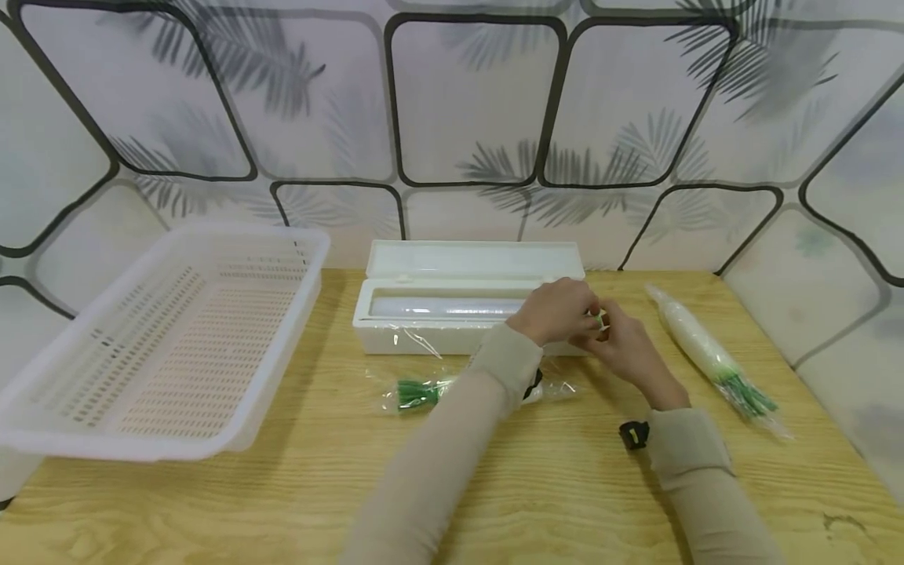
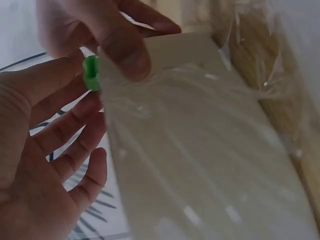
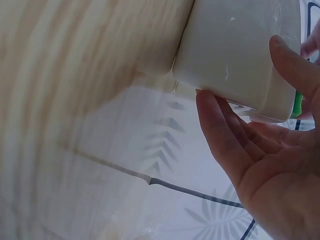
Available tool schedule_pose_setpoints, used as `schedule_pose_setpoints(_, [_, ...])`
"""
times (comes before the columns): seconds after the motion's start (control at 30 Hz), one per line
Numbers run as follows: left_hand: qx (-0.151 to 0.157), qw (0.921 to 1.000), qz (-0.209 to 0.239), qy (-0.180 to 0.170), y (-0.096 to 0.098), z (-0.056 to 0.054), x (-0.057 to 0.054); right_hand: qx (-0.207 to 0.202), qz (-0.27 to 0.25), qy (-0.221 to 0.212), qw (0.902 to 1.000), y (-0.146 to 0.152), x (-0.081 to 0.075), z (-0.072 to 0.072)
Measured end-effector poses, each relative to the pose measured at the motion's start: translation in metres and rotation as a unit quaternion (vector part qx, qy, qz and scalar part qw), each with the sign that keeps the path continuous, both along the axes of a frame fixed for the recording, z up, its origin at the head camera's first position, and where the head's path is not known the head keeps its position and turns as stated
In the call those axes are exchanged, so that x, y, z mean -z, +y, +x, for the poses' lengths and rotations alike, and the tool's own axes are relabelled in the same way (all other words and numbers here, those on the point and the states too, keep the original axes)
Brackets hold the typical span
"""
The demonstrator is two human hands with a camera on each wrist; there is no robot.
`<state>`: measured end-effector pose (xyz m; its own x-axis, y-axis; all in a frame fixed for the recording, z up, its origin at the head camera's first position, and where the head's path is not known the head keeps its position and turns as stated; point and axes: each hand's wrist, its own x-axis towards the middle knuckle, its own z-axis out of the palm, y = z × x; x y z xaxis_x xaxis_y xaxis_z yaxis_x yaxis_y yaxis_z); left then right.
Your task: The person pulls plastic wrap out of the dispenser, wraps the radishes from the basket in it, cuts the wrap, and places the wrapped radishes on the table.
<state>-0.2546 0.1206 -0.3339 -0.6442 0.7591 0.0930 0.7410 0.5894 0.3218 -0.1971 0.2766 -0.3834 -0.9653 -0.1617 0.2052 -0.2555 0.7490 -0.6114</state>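
A white cling film dispenser box (image 1: 469, 337) stands lengthwise with its lid raised and a film roll (image 1: 438, 308) inside. My left hand (image 1: 554, 310) is over its right end; in the left wrist view, the thumb and forefinger pinch a small green slider (image 2: 91, 73) at the box's edge. The other left fingers are loosely spread. From the right, my right hand (image 1: 625, 345) grips the box's end, with the thumb on the front face and fingers against the end wall in the right wrist view. Clear film (image 2: 190, 140) drapes over the front face, wrinkled.
A film-wrapped bundle of scallions (image 1: 417, 394) lies before the box, partly hidden by the left sleeve. Another wrapped scallion bundle (image 1: 706, 353) lies at the right. At the left stands a large white plastic basket (image 1: 282, 345). A patterned wall covering (image 1: 473, 102) rises behind the wooden table (image 1: 297, 502).
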Motion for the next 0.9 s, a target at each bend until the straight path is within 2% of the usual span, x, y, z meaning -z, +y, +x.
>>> schedule_pose_setpoints(0.13, [-0.006,0.9998,0.017,0.004,0.005,-0.001,0.007,-0.005,-0.001,0.014,0.9999,0.0,0.001,0.001])
schedule_pose_setpoints(0.4, [-0.013,0.998,-0.008,0.061,0.003,0.002,0.005,-0.007,0.015,0.021,0.9996,0.0,0.0,0.001])
schedule_pose_setpoints(0.63, [-0.016,0.9996,0.004,0.023,0.0,0.003,0.005,-0.002,0.022,0.014,0.9997,-0.002,0.001,0.001])
schedule_pose_setpoints(0.9, [0.0,0.9997,0.009,0.021,-0.013,0.002,0.001,-0.006,0.024,0.002,0.9997,0.0,0.001,0.001])
